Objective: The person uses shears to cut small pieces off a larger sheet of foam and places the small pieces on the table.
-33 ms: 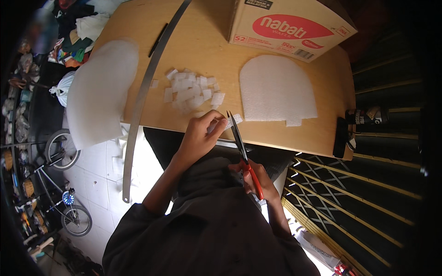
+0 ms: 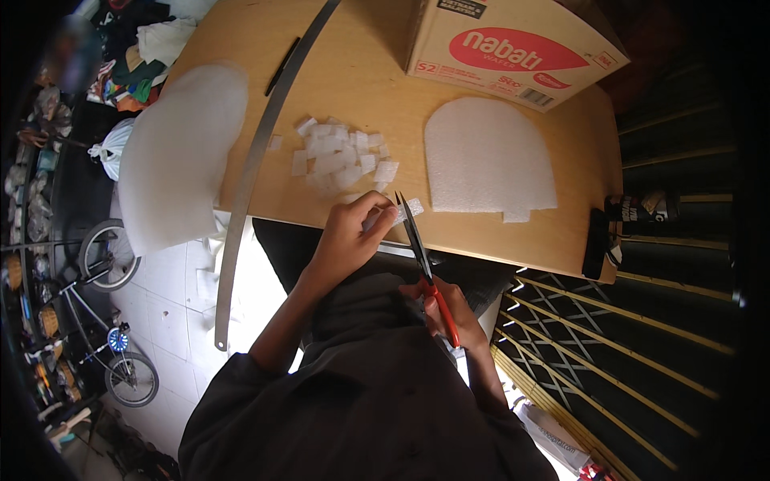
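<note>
My left hand [image 2: 357,228] pinches a small strip of white foam sheet [image 2: 411,211] just over the table's near edge. In my right hand [image 2: 449,309] is a pair of scissors [image 2: 443,309] with red handles, its dark blades pointing up and away from me. The blades are slightly parted at their tips and cross the foam strip; whether they touch it I cannot tell. Beyond my left hand lies a loose pile of small cut foam pieces [image 2: 341,156]. A larger foam sheet [image 2: 489,160] with a rounded far edge rests flat to the right.
A long metal ruler [image 2: 253,160] spans the wooden table [image 2: 385,88] and overhangs its near edge. Left of it are a black pen-like object [image 2: 283,66] and a big curved foam sheet [image 2: 180,152]. A cardboard box [image 2: 513,52] stands far right. A bicycle [image 2: 112,321] is on the floor.
The table and the things on it appear slightly farther right in the view. My hands, the scissors and the foam strip look almost the same.
</note>
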Demonstrator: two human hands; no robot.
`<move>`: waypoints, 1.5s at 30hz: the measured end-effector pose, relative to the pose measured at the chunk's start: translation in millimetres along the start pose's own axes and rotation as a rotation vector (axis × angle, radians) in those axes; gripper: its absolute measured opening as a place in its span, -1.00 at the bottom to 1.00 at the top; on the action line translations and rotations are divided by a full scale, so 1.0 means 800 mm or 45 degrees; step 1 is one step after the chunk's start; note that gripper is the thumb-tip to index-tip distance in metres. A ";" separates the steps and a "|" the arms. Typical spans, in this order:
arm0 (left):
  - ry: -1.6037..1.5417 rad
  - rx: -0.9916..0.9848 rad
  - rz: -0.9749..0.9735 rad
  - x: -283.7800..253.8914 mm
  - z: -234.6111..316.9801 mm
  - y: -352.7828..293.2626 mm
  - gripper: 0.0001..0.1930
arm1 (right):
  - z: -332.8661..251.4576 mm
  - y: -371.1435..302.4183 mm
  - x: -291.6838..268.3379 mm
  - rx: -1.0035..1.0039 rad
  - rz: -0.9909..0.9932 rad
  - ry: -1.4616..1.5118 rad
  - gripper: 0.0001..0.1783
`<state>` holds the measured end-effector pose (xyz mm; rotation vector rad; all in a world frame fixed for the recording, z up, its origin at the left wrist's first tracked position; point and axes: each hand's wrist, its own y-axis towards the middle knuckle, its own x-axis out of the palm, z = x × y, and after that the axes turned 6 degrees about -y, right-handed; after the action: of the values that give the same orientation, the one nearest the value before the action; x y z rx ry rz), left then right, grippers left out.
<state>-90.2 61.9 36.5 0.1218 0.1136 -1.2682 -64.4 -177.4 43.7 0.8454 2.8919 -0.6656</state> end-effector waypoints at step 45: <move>-0.495 -0.434 0.097 -0.085 -0.017 -0.018 -0.81 | -0.015 0.077 0.039 -0.062 0.029 -0.347 -0.81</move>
<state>-123.9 124.0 33.4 -0.4096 -0.0112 -1.1582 -57.5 -110.3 25.1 0.7183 2.6402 -0.6494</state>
